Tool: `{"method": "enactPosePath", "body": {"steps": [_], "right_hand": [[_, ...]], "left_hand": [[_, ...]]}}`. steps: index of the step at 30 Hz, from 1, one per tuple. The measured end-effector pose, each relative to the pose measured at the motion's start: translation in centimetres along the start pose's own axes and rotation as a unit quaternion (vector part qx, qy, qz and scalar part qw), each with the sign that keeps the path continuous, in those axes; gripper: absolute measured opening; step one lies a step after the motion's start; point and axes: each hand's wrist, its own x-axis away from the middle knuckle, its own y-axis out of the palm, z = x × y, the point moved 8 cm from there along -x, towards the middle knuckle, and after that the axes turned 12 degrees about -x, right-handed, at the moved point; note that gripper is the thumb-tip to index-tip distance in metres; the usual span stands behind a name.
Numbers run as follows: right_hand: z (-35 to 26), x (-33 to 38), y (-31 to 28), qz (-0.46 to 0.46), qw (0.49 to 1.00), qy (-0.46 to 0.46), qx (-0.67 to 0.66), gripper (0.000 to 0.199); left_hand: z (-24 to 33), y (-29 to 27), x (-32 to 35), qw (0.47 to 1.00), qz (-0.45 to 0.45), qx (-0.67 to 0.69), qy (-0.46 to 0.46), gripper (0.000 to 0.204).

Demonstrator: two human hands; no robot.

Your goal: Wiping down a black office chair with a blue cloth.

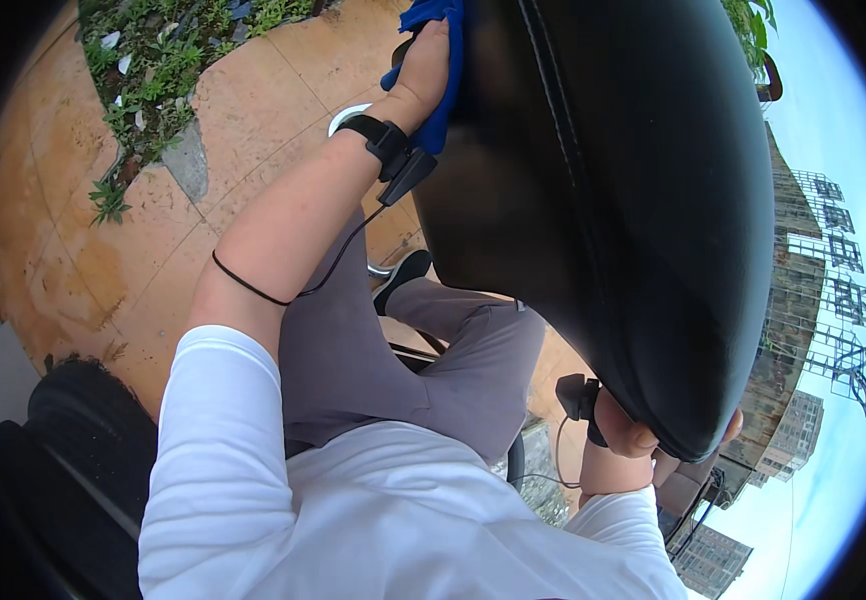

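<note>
A large black padded cushion (653, 230), leather-like with a stitched seam, fills the upper right in front of me. My left hand (423, 75) reaches far forward along its left side, its fingers partly hidden, holding a bunched blue cloth (435, 132) against the cushion's edge. Lower down, my right hand (623, 425) grips the cushion's near rounded corner, with fingertips showing on both sides of it. Both wrists wear black straps with small devices and thin cords.
Below lies an orange tiled floor (263, 110), bordered by a patch of weeds and stones (163, 70). A black rounded object (88, 430) stands by my left elbow. Partly behind my left wrist is a white round rim (345, 118). Buildings (793, 435) rise beyond on the right.
</note>
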Motion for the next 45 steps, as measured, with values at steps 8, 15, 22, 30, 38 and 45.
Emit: {"method": "enactPosePath", "body": {"steps": [8, 15, 22, 30, 38, 45], "right_hand": [[0.4, 0.6, -1.6, 0.021, 0.992, 0.056, -0.113, 0.095], [0.2, 1.0, -1.6, 0.028, 0.974, 0.088, -0.205, 0.095], [-1.3, -0.4, 3.8, -0.002, 0.978, -0.191, 0.082, 0.103], [-3.3, -0.3, 4.9, 0.008, 0.928, -0.286, 0.238, 0.098], [0.2, 0.5, 0.8, 0.177, 0.98, -0.036, -0.078, 0.09], [4.3, -4.3, 2.0, 0.128, 0.988, 0.026, -0.085, 0.089]], "left_hand": [[-1.8, 2.0, -2.2, 0.962, -0.12, 0.232, -0.075, 0.047], [-6.1, 3.1, 4.4, 0.969, -0.04, 0.107, -0.221, 0.051], [-2.9, 5.5, 24.1, 0.931, 0.039, 0.05, -0.36, 0.037], [-0.3, 10.2, 33.1, 0.905, -0.039, 0.002, -0.424, 0.046], [-7.1, 7.2, 26.3, 0.843, 0.069, 0.052, -0.531, 0.068], [-11.5, 4.4, 16.7, 0.783, 0.004, 0.225, -0.58, 0.074]]}}
